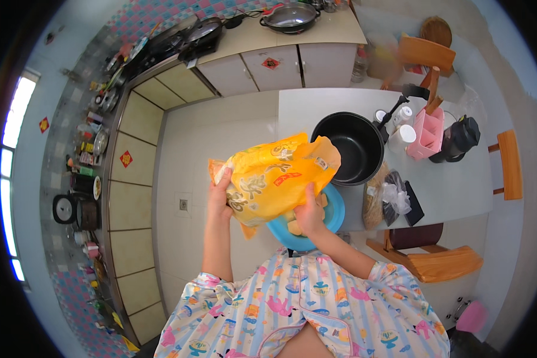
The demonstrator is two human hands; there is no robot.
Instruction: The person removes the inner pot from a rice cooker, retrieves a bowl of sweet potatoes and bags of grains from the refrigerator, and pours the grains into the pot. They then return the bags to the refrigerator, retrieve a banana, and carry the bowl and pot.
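Note:
Between my two hands I hold a yellow-orange plastic food bag [268,179] that bears writing. My left hand [221,197] grips its left end, the thumb on top. My right hand [311,215] pinches the lower right edge. The bag's right end gapes and lies close to the rim of a black cooking pot [349,147], whose inside looks bare. Under the bag and my right hand is a blue plastic basin [338,215] with several pale yellow chunks [294,227] in it. The bag hides part of the basin, and its contents are out of sight.
On the white table [465,192] stand a pink utensil holder [427,134], white bottles [402,138], a dark flask [458,138] and a phone stand [398,105]. Tied plastic bags [394,197] and a black phone-like slab [414,203] lie nearer. A wooden chair [443,264] stands at right.

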